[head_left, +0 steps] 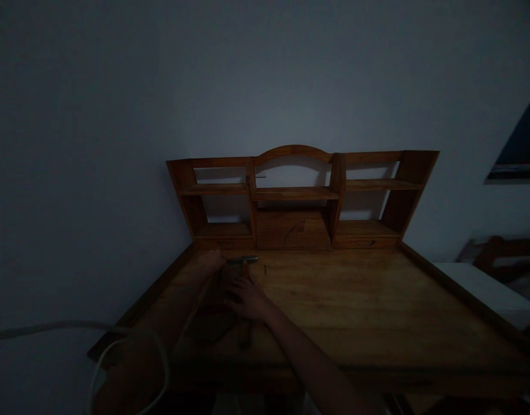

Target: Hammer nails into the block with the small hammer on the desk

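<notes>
The picture is dark. A hammer (244,335) lies on the wooden desk (360,305), its metal head toward the back and its wooden handle toward the front edge. At the left end of the head is my left hand (211,260), closed, its fingers seemingly round that end. My right hand (248,297) lies palm down across the middle of the handle and hides part of it. Its fingers are apart and point left. A thin, nail-like piece (265,269) stands or lies just right of the hammer head. Below my hands is a dark shape that I cannot make out.
A wooden shelf unit (295,195) with cubbies and small drawers stands along the back of the desk, against the wall. A pale cable (66,325) loops over at lower left, near my left forearm. A white surface (485,285) is beyond the desk's right edge.
</notes>
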